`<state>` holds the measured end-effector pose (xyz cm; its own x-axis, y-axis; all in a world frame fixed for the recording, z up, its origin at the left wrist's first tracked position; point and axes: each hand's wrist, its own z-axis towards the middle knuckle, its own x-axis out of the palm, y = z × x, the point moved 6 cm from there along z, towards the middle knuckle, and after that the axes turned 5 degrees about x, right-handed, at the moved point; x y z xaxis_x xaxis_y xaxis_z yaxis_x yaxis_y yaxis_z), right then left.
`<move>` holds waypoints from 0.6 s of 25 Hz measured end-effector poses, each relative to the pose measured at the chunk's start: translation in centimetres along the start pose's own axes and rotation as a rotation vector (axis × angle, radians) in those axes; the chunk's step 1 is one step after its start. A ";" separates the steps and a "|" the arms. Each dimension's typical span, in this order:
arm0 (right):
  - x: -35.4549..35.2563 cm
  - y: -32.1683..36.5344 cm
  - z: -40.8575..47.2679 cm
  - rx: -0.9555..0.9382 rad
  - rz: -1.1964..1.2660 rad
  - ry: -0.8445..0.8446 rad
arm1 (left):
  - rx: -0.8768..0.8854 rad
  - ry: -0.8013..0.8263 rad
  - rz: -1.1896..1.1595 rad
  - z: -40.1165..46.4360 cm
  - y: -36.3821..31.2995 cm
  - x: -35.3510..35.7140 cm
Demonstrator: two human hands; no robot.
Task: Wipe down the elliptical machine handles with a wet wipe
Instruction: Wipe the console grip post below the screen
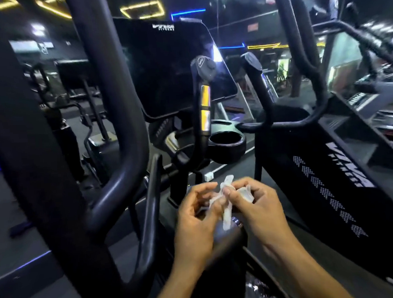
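A crumpled white wet wipe [225,199] is held between both hands low in the middle of the view. My left hand [194,219] pinches its lower part; my right hand [257,205] grips its upper right part. The elliptical's thick black left moving handle [110,89] curves up at the left. Its right moving handle [300,59] rises at the upper right. Two short fixed grips stand ahead of my hands: the left grip [204,98] carries shiny metal sensor plates, the right grip [256,77] is plain dark. Neither hand touches a handle.
The dark console screen [170,66] sits above the grips. A round black cup holder [227,145] is below it. Another black machine [329,176] stands close on the right. More gym equipment fills the dim room at the left.
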<state>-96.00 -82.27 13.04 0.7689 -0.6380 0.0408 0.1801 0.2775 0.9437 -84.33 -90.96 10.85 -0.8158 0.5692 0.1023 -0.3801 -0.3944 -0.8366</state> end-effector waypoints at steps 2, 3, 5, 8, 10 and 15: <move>-0.1 2.4 2.0 -0.049 0.035 0.072 | 0.072 -0.030 -0.020 2.3 -1.8 1.0; -0.1 3.8 3.0 -0.065 0.071 0.142 | 0.106 -0.058 -0.024 3.5 -2.9 1.4; -0.1 6.5 4.7 -0.071 0.166 0.286 | 0.164 -0.130 -0.023 6.2 -5.1 2.0; -0.5 9.4 7.2 -0.067 0.331 0.372 | 0.289 -0.219 0.057 10.0 -8.0 2.7; -0.7 10.3 8.7 -0.130 0.360 0.351 | 0.387 -0.248 0.170 11.8 -9.2 3.8; -2.7 11.1 13.1 -0.280 0.322 0.087 | 0.522 -0.255 0.544 16.4 -9.8 5.9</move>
<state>-104.09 -86.91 27.74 0.8596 -0.4276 0.2796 0.0731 0.6446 0.7610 -92.60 -95.56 28.44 -0.9963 0.0417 -0.0757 -0.0031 -0.8927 -0.4506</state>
